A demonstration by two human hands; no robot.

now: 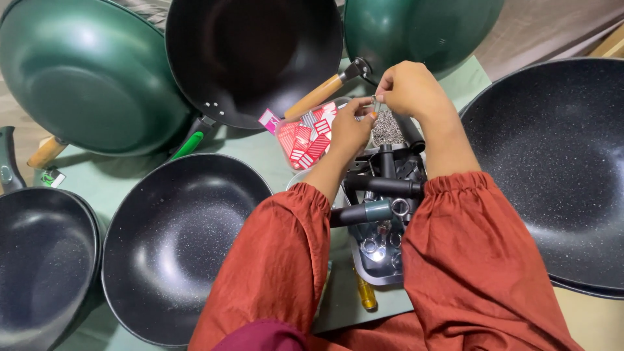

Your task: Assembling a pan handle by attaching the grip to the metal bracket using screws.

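Your left hand (351, 130) and right hand (406, 88) fingertips pinch one small metal screw (375, 103) | risk: it may slip, dropping into the tray (383, 273) of handles (380, 185) beneath your fingers.

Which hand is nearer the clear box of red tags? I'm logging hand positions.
Left. The left hand hovers right at the box of red tags, overlapping its edge; the right hand is farther, up and to the box's right.

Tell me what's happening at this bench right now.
A person in rust-orange sleeves pinches a small metal fitting between the left hand and right hand. Below the hands sits a tray of black pan handles. Dark speckled woks and green woks ring the pale green table.
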